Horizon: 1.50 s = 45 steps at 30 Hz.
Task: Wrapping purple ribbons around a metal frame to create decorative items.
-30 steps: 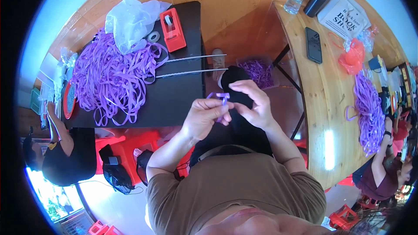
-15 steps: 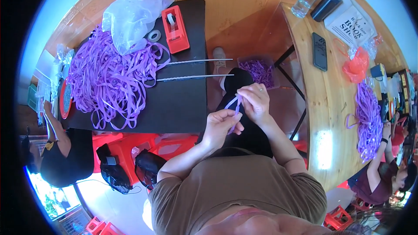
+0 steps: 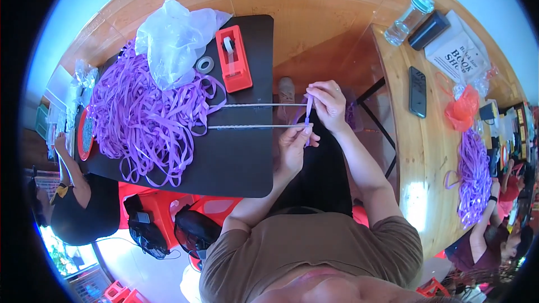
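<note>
Two thin metal rods [image 3: 252, 127] stick out past the right edge of the dark table. Between my hands, at the rods' outer ends, a narrow purple ribbon [image 3: 308, 110] is stretched. The fingertips of my left hand [image 3: 293, 145] pinch its lower part by the nearer rod's tip. My right hand [image 3: 329, 105] grips the upper part by the farther rod's tip. Whether the ribbon is looped over the tips or only touches them is hard to tell. A big tangled heap of purple ribbons [image 3: 146, 118] covers the table's left part, around the rods' inner ends.
A red tape dispenser [image 3: 233, 59], a tape roll [image 3: 205, 65] and a clear plastic bag [image 3: 171, 42] lie on the dark table [image 3: 236, 163]. The wooden table [image 3: 415, 146] at right holds a phone [image 3: 417, 92], a bottle [image 3: 410, 19] and more ribbons [image 3: 474, 177]. Other people sit at both sides.
Both hands have moved forward from above my lap to the rod tips, carrying the ribbon. It was a loose loop and is now pulled straighter. The whole view has shifted slightly.
</note>
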Available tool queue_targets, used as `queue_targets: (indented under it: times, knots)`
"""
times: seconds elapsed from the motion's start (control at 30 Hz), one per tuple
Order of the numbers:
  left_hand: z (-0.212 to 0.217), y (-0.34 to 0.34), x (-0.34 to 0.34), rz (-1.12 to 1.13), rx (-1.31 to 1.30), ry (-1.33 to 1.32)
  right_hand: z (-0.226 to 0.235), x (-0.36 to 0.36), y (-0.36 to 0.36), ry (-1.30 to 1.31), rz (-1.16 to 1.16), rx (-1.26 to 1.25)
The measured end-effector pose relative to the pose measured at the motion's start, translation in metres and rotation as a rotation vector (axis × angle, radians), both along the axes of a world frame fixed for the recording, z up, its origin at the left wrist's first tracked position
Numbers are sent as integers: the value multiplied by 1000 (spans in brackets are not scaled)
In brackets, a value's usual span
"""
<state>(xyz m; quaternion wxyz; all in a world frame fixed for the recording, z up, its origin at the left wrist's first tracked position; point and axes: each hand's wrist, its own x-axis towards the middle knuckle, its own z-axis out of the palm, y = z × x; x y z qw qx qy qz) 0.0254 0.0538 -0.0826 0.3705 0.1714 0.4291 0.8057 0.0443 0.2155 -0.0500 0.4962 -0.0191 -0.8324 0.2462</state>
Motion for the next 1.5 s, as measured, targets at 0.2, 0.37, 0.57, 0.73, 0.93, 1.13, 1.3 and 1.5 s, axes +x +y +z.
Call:
queue_targets:
  times: [0.2,0.37,0.57,0.73,0.93,1.13,1.3,1.5]
  knots:
    - [-7,1,-9,153,59,110,-9,-32,1,-14,167,-53]
    - [-12,7,-13,244,59,100,-13,-53,-11,25,196,-125]
    - [-1,9,-11,283,97,40,-33,-51,-24,-74,204,-196]
    - [0,-13,1,230,33,21,-51,-20,-54,-165,341,-444]
    - [-10,-60,39,160,-149,-22,-62,21,-89,-439,330,-961]
    - [-26,-105,46,76,-188,2,-78,63,-126,-454,350,-1114]
    - [-7,-126,46,-24,-355,-129,-69,98,-158,-477,441,-1252]
    - [0,-133,35,-145,-445,-141,-69,128,-189,-483,395,-1284]
